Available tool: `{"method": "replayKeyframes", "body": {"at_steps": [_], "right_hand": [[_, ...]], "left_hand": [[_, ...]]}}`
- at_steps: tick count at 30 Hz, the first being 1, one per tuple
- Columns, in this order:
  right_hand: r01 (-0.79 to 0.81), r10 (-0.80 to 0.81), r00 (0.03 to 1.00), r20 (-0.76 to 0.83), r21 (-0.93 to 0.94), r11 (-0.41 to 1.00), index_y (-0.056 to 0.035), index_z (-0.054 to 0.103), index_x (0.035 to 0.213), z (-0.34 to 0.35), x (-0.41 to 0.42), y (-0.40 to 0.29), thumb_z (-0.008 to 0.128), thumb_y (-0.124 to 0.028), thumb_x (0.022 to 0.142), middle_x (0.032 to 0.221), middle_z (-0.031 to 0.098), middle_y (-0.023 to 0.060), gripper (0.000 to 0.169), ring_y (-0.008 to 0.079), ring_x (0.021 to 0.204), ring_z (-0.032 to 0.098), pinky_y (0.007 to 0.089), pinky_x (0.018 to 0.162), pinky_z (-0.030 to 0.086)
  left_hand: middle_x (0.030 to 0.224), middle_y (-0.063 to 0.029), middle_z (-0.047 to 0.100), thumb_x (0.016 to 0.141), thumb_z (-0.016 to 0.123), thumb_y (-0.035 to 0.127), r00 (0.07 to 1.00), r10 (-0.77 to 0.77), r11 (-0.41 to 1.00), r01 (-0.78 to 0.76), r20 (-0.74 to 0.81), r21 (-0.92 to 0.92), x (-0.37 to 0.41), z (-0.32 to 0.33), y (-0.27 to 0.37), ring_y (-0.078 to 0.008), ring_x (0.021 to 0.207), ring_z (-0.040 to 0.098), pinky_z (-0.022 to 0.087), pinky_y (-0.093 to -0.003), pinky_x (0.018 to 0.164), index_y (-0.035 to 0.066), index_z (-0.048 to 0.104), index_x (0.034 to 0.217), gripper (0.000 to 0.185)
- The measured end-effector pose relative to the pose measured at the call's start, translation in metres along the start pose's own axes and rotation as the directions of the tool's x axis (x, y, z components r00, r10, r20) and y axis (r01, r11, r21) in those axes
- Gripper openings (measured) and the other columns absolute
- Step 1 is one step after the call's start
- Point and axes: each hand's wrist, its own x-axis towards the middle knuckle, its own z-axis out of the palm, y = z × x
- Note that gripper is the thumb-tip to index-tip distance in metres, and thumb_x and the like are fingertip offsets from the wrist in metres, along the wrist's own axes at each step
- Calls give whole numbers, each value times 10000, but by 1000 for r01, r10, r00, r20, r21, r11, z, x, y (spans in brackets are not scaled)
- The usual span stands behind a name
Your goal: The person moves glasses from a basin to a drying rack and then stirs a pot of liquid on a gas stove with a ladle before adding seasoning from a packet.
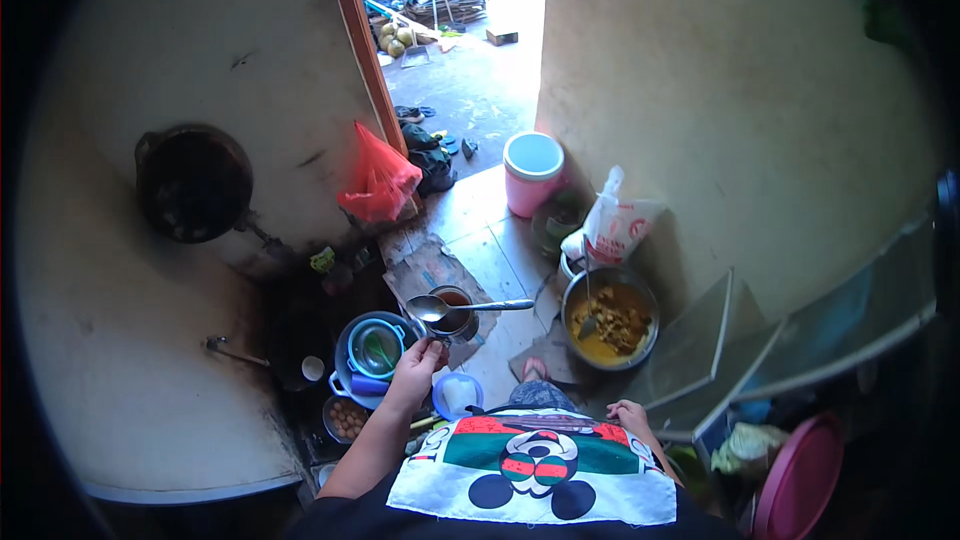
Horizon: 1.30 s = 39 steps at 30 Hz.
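My left hand (421, 367) grips a mug (465, 328) of brown liquid by its handle, out in front of me. A metal spoon (495, 306) lies across the mug's rim, its bowl over the left side. My right hand (628, 415) hangs low by my right side with bent fingers. Nothing shows in it, though its inner side is hidden. Below and left of the mug, a large basin (339, 339) holds a light-blue strainer (361, 330) and a blue-purple item (370, 386). Ahead on the right stands a metal bowl (649, 330) of yellow sauce and food pieces with a ladle (588, 292).
A bowl of eggs (348, 420) sits at lower left. A pink bucket (525, 195) stands near the doorway, beside a white plastic bag (622, 229). A red bag (381, 180) hangs left of the door. Glass panels (690, 337) stand at right. Flattened cardboard (427, 270) covers floor tiles.
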Motion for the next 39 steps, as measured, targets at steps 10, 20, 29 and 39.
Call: {"method": "replayKeyframes", "body": {"at_steps": [10, 20, 29, 39], "right_hand": [[20, -9, 999, 42, -270, 963, -60, 574, 868, -5, 292, -153, 498, -94, 750, 732, 610, 74, 144, 163, 633, 591, 295, 549, 473], [607, -432, 785, 444, -415, 678, -31, 595, 924, 108, 494, -483, 542, -157, 767, 875, 606, 117, 209, 210, 805, 582, 310, 735, 459], [-106, 79, 993, -88, -359, 927, -4, 500, 1118, 114, 713, -392, 619, -414, 712, 1037, 568, 178, 590, 289, 923, 561, 352, 781, 456], [-290, 287, 956, -63, -354, 889, -6, 483, 1148, 152, 830, -477, 596, -347, 758, 1047, 566, 158, 530, 228, 879, 569, 324, 725, 471]], "left_hand": [[829, -42, 549, 906, 439, 269, 982, 20, 999, -14, -189, 33, 207, 9, 100, -127, 775, 520, 418, -269, 758, 28, 531, 903, 259], [803, -24, 541, 899, 455, 243, 940, 7, 1000, -16, -342, -23, 423, -40, 153, -132, 757, 530, 440, -277, 729, 45, 537, 867, 216], [753, -15, 541, 894, 472, 214, 977, 67, 998, -67, -204, 7, 662, -103, 237, -93, 683, 490, 410, -235, 630, 12, 546, 876, 216], [808, -26, 556, 900, 457, 230, 989, -18, 1000, 17, -144, -10, 918, -120, 331, -92, 733, 511, 423, -231, 690, 33, 545, 913, 216]]}}
